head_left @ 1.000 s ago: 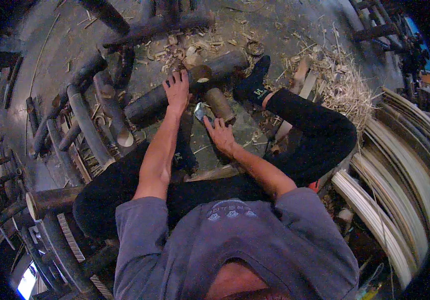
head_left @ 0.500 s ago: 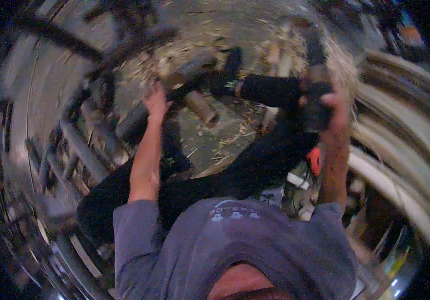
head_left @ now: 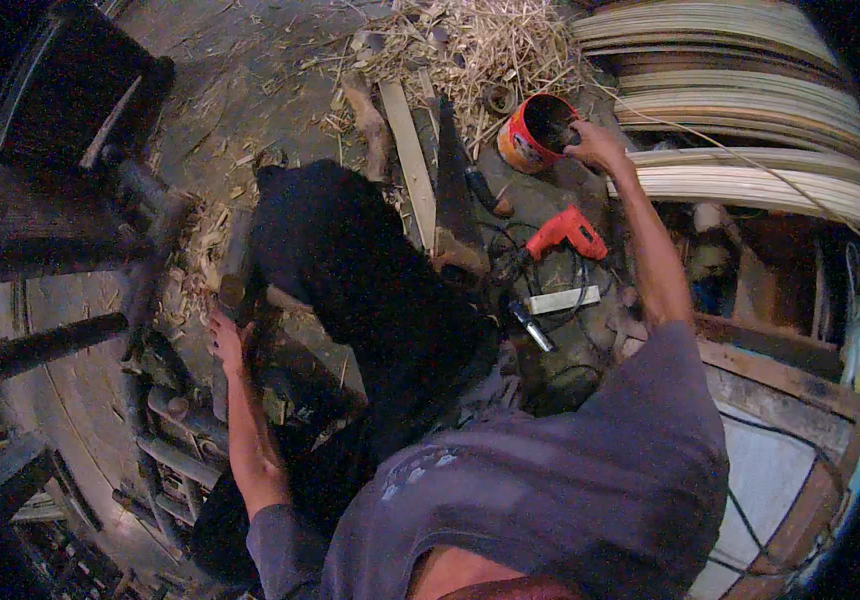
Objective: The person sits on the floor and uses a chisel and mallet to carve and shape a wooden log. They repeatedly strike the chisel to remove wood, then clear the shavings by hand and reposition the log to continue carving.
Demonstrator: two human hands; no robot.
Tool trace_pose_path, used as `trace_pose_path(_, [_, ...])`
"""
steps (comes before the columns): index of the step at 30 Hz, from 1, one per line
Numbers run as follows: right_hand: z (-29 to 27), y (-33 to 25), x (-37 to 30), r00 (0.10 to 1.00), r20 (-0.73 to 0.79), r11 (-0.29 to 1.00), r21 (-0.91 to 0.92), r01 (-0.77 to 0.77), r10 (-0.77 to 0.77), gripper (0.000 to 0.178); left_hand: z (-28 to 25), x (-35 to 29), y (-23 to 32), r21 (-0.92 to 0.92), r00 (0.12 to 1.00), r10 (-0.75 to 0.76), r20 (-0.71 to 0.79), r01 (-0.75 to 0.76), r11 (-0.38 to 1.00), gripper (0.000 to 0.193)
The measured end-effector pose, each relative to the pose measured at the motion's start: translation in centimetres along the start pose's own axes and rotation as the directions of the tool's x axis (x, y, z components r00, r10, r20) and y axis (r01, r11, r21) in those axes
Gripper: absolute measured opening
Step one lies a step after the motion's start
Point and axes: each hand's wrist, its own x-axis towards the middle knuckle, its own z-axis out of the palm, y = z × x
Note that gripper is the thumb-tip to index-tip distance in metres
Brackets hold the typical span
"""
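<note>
My right hand (head_left: 598, 147) is at the rim of a red-orange bucket (head_left: 520, 145) on the far right, fingers bent over into its dark inside. Something dark sits at the fingertips, too hidden to name. On the left, my left hand (head_left: 230, 342) lies against a round piece of wood (head_left: 233, 290) whose pale cut end faces up, its fingers stretched out. My leg in black trousers (head_left: 350, 240) reaches across between the two hands. Below the bucket lies a red power drill (head_left: 567, 233), and a handsaw (head_left: 453, 190) is left of it.
Bundles of long pale strips (head_left: 740, 175) fill the far right. Wood shavings (head_left: 490, 50) heap up at the back. A flat wooden slat (head_left: 412, 160) lies beside the saw. Dark wooden frames (head_left: 60, 255) stand at left, a framed panel (head_left: 760, 490) at lower right, with a cable over it.
My view has swung to the right. My right hand held a dark object over my leg and is now at the bucket. My left hand stays by the wood.
</note>
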Motion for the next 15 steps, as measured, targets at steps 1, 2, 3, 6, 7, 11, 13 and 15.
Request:
trace_pose_path(1, [0.9,-0.4,1.7,0.999,0.019,0.998,-0.051,0.048,-0.047,0.059,-0.2,-0.6,-0.5,-0.025,0.995,0.046,-0.087,-0.049,0.999,0.090])
trace_pose_path(2, [1.5,-0.9,3.5,0.994,0.040,0.989,-0.104,0.104,-0.100,0.058,-0.3,-1.4,-1.0,-0.045,0.981,0.083,-0.173,-0.092,0.995,0.087])
trace_pose_path(3, [2.3,-1.6,5.8,0.983,0.068,0.971,-0.159,0.179,-0.170,0.058,-0.4,-2.7,-1.5,-0.059,0.962,0.100,-0.253,-0.119,0.991,0.084])
trace_pose_path(6, [6.5,1.1,10.3,0.994,0.095,0.970,-0.231,0.072,-0.051,0.046,-7.1,-4.8,0.9,-0.329,0.990,-0.039,0.135,0.082,0.941,0.078])
trace_pose_path(7, [7.8,6.2,12.7,0.989,-0.023,0.978,-0.159,0.137,-0.143,0.045,-6.9,-3.3,1.9,-0.301,0.997,0.029,-0.076,-0.051,0.952,0.077])
trace_pose_path(11, [8.8,8.9,15.1,0.998,0.059,0.952,0.304,-0.021,0.004,0.050,-7.0,-3.2,3.1,-0.321,0.973,-0.232,0.015,0.225,0.920,0.097])
trace_pose_path(13, [8.1,11.2,15.2,0.965,-0.023,0.951,0.166,0.262,-0.262,0.044,-6.2,-1.8,4.4,-0.299,0.968,-0.242,-0.059,0.214,0.930,0.097])
trace_pose_path(15, [5.9,10.1,13.4,0.921,0.010,0.911,0.154,0.382,-0.388,0.040,-4.7,-2.0,4.4,-0.319,0.968,-0.243,-0.071,0.209,0.925,0.097])
